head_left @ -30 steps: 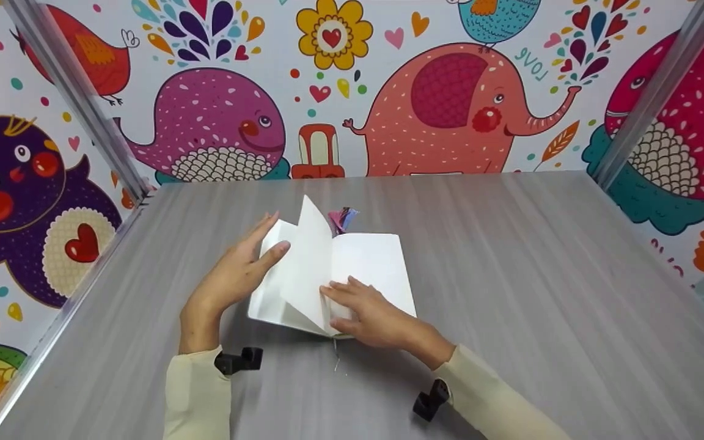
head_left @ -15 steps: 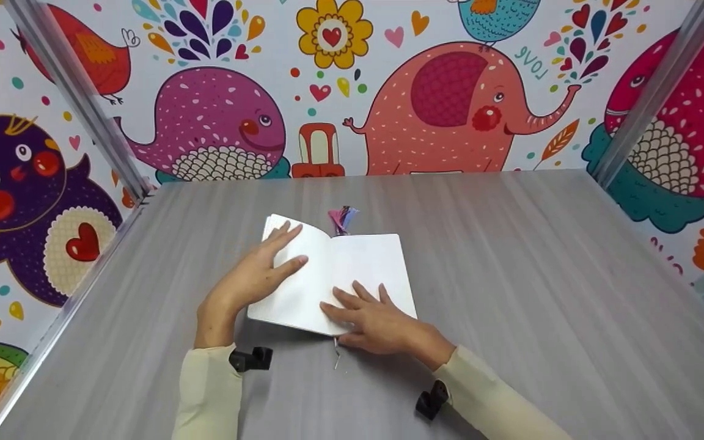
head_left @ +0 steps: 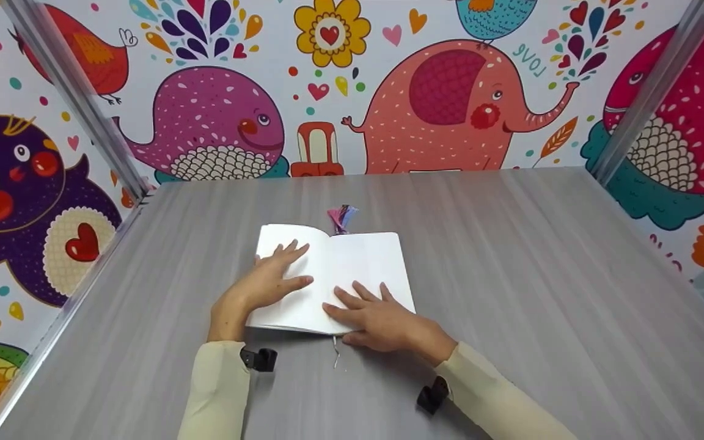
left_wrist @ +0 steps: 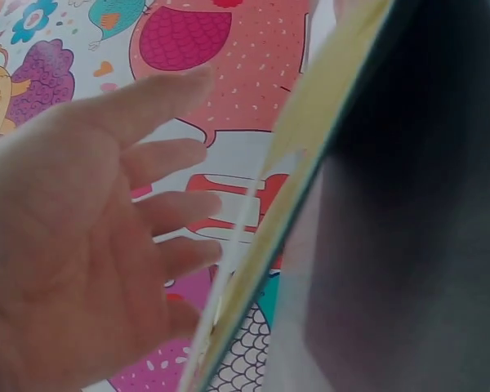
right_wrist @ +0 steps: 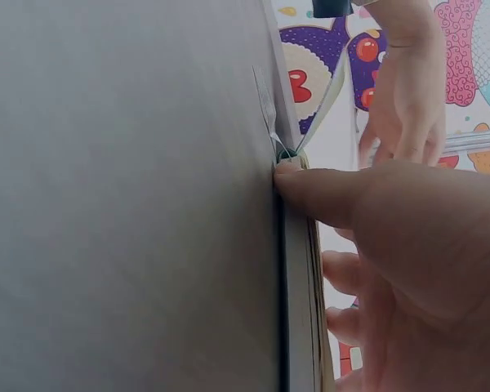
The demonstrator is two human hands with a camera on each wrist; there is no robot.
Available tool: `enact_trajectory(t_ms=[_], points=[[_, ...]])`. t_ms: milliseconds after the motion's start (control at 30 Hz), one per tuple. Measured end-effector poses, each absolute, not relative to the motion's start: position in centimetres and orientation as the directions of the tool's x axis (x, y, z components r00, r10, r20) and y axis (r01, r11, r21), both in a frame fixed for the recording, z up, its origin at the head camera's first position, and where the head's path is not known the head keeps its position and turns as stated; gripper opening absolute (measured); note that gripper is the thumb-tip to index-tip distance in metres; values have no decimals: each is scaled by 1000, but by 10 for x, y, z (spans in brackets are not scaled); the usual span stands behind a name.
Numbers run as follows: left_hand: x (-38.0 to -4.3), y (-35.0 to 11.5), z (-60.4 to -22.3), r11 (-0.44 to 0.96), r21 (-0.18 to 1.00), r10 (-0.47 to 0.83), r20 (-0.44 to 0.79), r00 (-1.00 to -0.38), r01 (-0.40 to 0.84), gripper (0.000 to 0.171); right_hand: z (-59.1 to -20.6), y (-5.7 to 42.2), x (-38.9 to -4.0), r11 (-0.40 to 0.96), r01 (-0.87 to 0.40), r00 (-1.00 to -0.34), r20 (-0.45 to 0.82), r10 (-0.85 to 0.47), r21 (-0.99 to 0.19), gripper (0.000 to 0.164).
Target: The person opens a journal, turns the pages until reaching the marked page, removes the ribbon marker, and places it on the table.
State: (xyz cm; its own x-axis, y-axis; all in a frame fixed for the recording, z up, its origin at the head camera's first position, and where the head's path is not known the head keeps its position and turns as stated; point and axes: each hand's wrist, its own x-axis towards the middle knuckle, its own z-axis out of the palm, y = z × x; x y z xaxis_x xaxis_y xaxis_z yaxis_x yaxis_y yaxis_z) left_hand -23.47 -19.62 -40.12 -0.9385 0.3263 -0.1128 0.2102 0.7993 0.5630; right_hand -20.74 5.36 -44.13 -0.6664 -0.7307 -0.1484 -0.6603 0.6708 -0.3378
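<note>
An open notebook [head_left: 367,256] with blank white pages lies on the grey table. My left hand [head_left: 260,287] is over its left page, fingers spread and the thumb pointing toward the fold. In the left wrist view, that hand [left_wrist: 90,220] has its palm and relaxed fingers facing the notebook's edge [left_wrist: 286,204]. Low on the right page rests my right hand [head_left: 376,321], fingers splayed. The right wrist view shows its thumb [right_wrist: 318,194] against the notebook's lower edge, beside the spine. A pink and blue tassel [head_left: 342,217] sticks out at the top of the spine.
A thin pale ribbon end [head_left: 336,354] trails from the spine's bottom onto the table [head_left: 511,263]. Printed cartoon walls [head_left: 437,110] rise behind and beside the table, with metal strips [head_left: 77,98] at their corners. Each sleeve cuff bears a black wrist camera [head_left: 259,360].
A raised page has come down onto the left side, and the notebook now lies open at flat pages. My left hand has moved right and toward me; the right hand has spread its fingers.
</note>
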Motion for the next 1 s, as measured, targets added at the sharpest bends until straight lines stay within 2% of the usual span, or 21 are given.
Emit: enact_trajectory(t_ms=[233, 467, 667, 1000], points=[[-237, -192, -412, 830, 539, 308, -230, -923, 143, 83, -439, 56, -209, 669, -665, -659, -162, -735, -332, 61], [-241, -193, -426, 845, 519, 312, -288, -905, 126, 95, -438, 60, -214, 653, -682, -637, -170, -751, -329, 61], [-242, -197, -432, 854, 510, 300, -328, -896, 99, 96, -437, 63, -218, 645, -698, -617, -197, -762, -309, 63], [-242, -196, -431, 871, 478, 308, -357, -882, 110, 94, -434, 74, -223, 645, -676, -609, -221, -761, -357, 70]])
